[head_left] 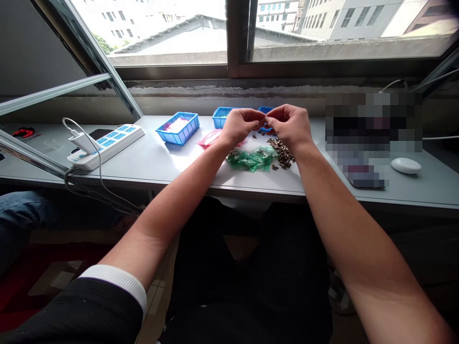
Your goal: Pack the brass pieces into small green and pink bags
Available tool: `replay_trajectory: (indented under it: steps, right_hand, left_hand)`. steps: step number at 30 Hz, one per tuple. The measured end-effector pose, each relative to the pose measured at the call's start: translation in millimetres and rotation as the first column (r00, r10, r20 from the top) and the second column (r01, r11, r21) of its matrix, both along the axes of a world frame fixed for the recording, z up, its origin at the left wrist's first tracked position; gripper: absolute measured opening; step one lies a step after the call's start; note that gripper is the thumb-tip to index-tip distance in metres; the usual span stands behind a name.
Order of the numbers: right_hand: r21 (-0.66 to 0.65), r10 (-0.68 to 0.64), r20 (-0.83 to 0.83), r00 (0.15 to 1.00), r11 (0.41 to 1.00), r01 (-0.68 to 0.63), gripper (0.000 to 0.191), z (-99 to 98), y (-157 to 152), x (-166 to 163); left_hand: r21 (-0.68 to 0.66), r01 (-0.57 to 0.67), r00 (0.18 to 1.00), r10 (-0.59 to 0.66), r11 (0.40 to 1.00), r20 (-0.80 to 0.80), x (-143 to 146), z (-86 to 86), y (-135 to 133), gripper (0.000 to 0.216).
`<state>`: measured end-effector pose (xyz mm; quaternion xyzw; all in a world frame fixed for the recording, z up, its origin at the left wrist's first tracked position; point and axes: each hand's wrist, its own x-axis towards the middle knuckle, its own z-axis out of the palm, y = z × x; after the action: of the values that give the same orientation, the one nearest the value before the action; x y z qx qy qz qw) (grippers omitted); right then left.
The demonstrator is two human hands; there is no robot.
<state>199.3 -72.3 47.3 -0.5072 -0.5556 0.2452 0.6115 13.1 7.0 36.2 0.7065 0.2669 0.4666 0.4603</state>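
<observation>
My left hand (241, 125) and my right hand (289, 123) are raised side by side over the grey table (150, 165), fingertips pinched together where they meet. Whatever sits between the fingers is too small to name. Just below the hands lies a heap of small dark metal parts (281, 152). Beside it is a pile of small green plastic bags (253, 159). A pink bag (210, 138) lies left of my left wrist.
Three blue trays stand at the back of the table: one (178, 128) to the left, one (220, 116) behind my left hand, one (264, 111) partly hidden by the hands. A white power strip (107, 143) with cables lies left. A white mouse (406, 165) sits right.
</observation>
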Motion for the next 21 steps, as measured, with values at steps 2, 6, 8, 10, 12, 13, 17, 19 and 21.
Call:
replay_trajectory:
  steps: [2, 6, 8, 10, 12, 13, 17, 19, 21]
  right_hand:
    - [-0.021, 0.017, -0.020, 1.000, 1.000, -0.018, 0.022, -1.2, 1, 1]
    - [-0.047, 0.046, -0.031, 0.998, 0.998, -0.047, 0.020, -2.3, 2, 1]
    - [-0.055, 0.053, -0.014, 0.999, 0.997, -0.053, 0.018, -2.3, 1, 1]
    - [-0.037, 0.044, 0.054, 0.998, 0.998, -0.042, 0.017, -2.0, 0, 2]
    - [0.007, 0.003, 0.163, 0.987, 1.000, -0.004, 0.016, -1.6, -2, 2]
    - [0.028, -0.020, 0.216, 0.976, 1.000, 0.014, 0.016, -1.3, -3, 2]
    - [0.112, -0.091, 0.341, 0.936, 0.992, 0.056, 0.015, -0.2, -5, 2]
    - [0.141, -0.102, 0.332, 0.938, 0.988, 0.058, 0.014, 0.7, -6, 2]
    - [0.144, -0.105, 0.303, 0.947, 0.988, 0.063, 0.015, 1.8, -7, 2]
  left_hand:
    - [0.018, -0.009, 1.000, 0.009, 1.000, 0.009, 0, 0.2, 1, 0.024]
    - [0.000, -0.005, 0.999, 0.005, 1.000, 0.038, -1, 0.5, 1, 0.030]
    - [-0.009, 0.012, 0.999, -0.011, 1.000, 0.050, -1, -0.4, 1, 0.032]
    - [-0.020, 0.026, 0.998, -0.025, 0.999, 0.049, 0, -2.1, 3, 0.034]
    - [-0.030, 0.027, 0.998, -0.025, 0.999, 0.053, 1, -4.4, 5, 0.041]
    - [-0.029, 0.023, 0.998, -0.022, 0.999, 0.059, 2, -5.5, 7, 0.046]
    - [0.017, -0.004, 0.996, 0.002, 1.000, 0.086, 3, -7.5, 12, 0.059]
    - [0.017, 0.003, 0.997, -0.005, 1.000, 0.079, 3, -6.5, 11, 0.052]
    - [-0.010, 0.026, 0.999, -0.026, 1.000, 0.048, 2, -5.2, 8, 0.042]
